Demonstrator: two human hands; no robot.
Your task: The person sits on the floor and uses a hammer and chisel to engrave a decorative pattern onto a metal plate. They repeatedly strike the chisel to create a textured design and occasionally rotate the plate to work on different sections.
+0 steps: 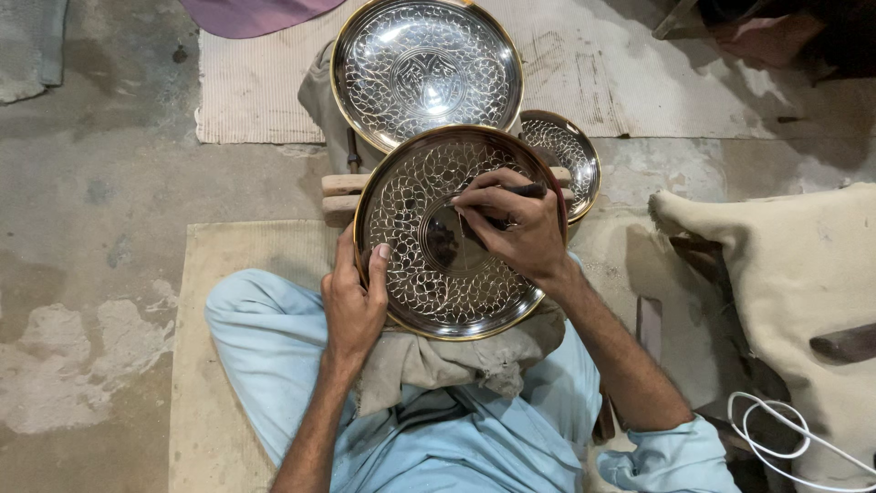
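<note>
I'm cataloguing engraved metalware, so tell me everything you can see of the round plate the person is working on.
The plate is round, shiny silver-coloured metal with a thin gold-coloured rim. A net of engraved cell-like lines covers its broad band around a plain, mirror-like centre. It lies tilted on a crumpled beige cloth in the seated person's lap. The left hand steadies its left edge, thumb on the face. The right hand rests on it, holding a dark tool near the centre.
</note>
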